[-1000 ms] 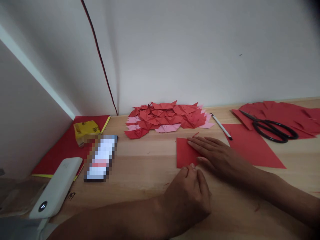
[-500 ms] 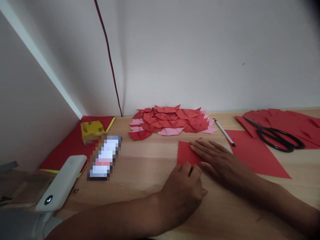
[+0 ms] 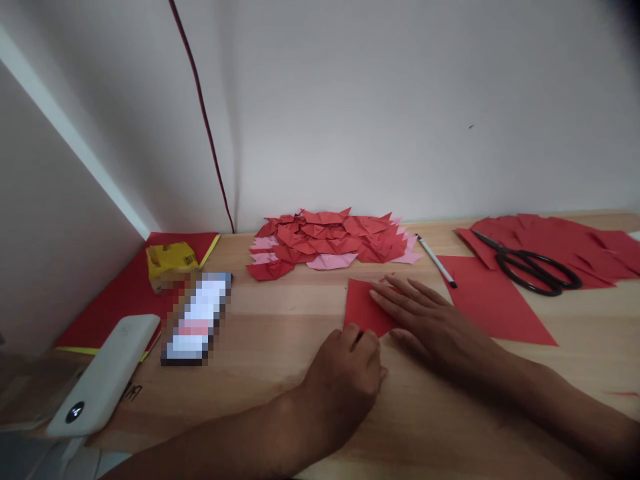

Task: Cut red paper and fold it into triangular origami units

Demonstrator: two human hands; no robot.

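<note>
A small red sheet of paper [image 3: 359,303] lies on the wooden table in front of me. My right hand [image 3: 420,313] rests flat over its right part, fingers stretched out and slightly apart. At the paper's near edge, my left hand [image 3: 345,380] is closed, its fingers curled down and its knuckles upward. Whether the left fingers pinch the paper or only press on it is hidden. Beyond the hands, against the wall, is a pile of folded red and pink paper pieces [image 3: 330,240]. A larger red sheet [image 3: 495,300] lies to the right of my right hand.
Black-handled scissors [image 3: 540,270] lie across red paper pieces [image 3: 555,243] at the right. A white pen [image 3: 437,260] touches the larger sheet. Leftward are a phone [image 3: 197,323], a white power bank [image 3: 105,373] and a yellow packet [image 3: 171,263] on dark red sheets [image 3: 115,303].
The whole view has shifted, so things appear farther left. My left hand has slid slightly left along the paper's near edge. My right hand stays flat on the paper.
</note>
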